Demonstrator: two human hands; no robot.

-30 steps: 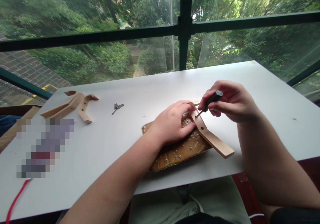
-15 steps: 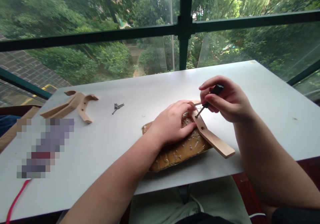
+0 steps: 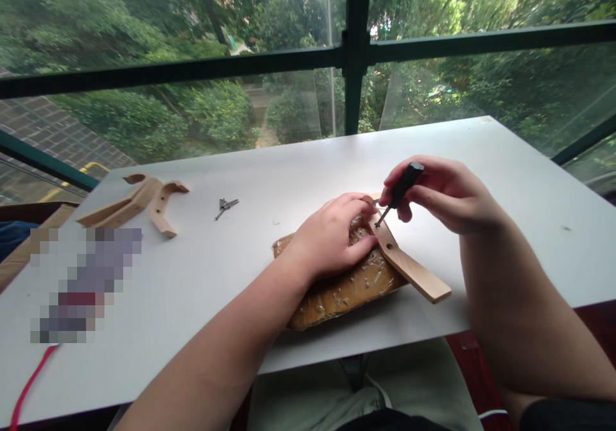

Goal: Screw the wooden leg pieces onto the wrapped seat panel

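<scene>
My right hand (image 3: 440, 194) is closed on a screwdriver (image 3: 407, 184) with a black handle. Its tip rests at the upper hole of a pale, bent wooden piece (image 3: 416, 270); a second hole shows lower down. Fingers and thumb of my left hand (image 3: 337, 232) grip the wooden piece by its upper end. Part of that end is hidden behind the fingers. Under the left hand and the piece lies a brown block wrapped in scuffed clear tape (image 3: 344, 296).
On the white table (image 3: 202, 315), several curved wooden parts (image 3: 144, 197) lie at the far left. A small pile of screws (image 3: 226, 208) sits nearer the middle. A blurred-out item (image 3: 91, 283) is at the left, with a red strap (image 3: 31, 380). Windows stand behind the table.
My right hand has shifted slightly right and its grip on the screwdriver has changed, with more of the handle showing. My left hand and the wooden piece have stayed put.
</scene>
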